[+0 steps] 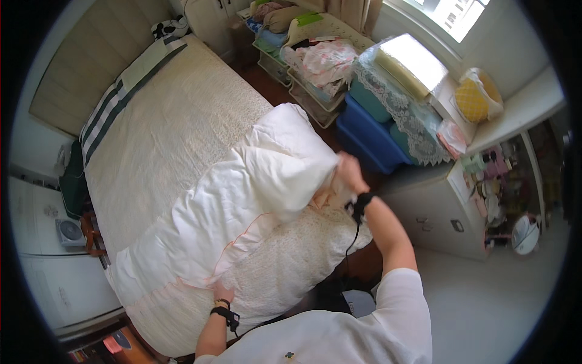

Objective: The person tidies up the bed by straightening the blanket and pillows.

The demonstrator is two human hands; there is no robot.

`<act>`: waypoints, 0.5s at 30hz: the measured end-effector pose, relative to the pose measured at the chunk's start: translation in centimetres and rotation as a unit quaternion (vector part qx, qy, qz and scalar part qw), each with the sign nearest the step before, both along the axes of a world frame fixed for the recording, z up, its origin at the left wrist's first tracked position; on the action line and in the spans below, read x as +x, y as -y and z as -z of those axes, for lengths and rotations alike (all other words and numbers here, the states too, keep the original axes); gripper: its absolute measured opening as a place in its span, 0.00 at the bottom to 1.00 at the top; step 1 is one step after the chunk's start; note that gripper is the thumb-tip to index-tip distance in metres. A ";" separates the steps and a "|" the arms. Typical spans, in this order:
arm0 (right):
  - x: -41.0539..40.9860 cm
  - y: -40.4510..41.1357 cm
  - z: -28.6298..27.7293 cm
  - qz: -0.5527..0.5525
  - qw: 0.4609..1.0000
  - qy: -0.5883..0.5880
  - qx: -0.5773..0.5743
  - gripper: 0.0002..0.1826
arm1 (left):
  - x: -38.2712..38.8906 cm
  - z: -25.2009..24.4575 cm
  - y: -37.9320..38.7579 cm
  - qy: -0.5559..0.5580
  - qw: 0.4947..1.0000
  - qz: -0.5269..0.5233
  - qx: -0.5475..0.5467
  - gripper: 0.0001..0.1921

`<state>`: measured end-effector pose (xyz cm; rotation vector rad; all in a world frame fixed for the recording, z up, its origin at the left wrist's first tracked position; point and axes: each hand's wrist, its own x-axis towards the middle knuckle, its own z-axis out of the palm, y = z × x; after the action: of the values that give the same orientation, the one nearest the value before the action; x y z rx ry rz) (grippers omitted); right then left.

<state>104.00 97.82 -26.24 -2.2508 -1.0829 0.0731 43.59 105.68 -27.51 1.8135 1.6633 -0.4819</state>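
Observation:
A white quilt [218, 195] with a pinkish-orange edge lies folded in a long band across a bed with a cream textured bedspread [182, 109]. My left hand [223, 291] is at the quilt's near edge, its fingers partly hidden by the fabric, so its grip is unclear. At the quilt's right end my right hand [350, 172], slightly blurred, is closed on a corner of it and lifts it. Peach-coloured fabric [323, 196] shows beneath that raised corner. Both wrists wear black straps with cables.
Right of the bed stand a blue plastic tub [370, 136], wire baskets [313, 88] heaped with clothes, and a white cabinet [436, 204]. A striped pillow [107, 113] lies by the headboard [77, 59]. A small fan [69, 231] is at the left.

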 end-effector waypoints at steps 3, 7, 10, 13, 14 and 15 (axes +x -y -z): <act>8.6 -6.4 -11.7 0.060 0.985 -0.105 0.123 0.10 | 8.9 -6.1 -1.0 -0.090 0.984 0.095 0.123 0.43; 13.4 -7.1 -11.7 0.209 0.976 -0.066 -0.002 0.11 | 18.9 -8.8 -3.2 -0.080 0.973 0.150 0.158 0.42; 9.9 -4.7 -7.3 0.139 0.987 0.072 0.034 0.18 | 21.0 -4.3 -4.5 -0.061 0.976 0.174 0.118 0.33; 1.1 1.1 -3.2 -0.081 0.993 0.083 -0.026 0.29 | 21.8 -1.2 -3.4 -0.017 0.978 0.193 0.071 0.20; -3.0 2.8 -4.4 -0.185 0.982 -0.008 -0.024 0.31 | 21.9 -0.7 -2.1 0.014 0.977 0.210 0.041 0.13; -5.5 5.3 -4.2 -0.346 0.918 0.083 -0.174 0.29 | 21.7 -0.8 -0.8 0.015 0.979 0.201 0.036 0.13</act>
<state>98.51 92.49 -22.03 -2.0709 -2.0554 0.4014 65.30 106.50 -26.75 2.2104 1.3065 -0.5659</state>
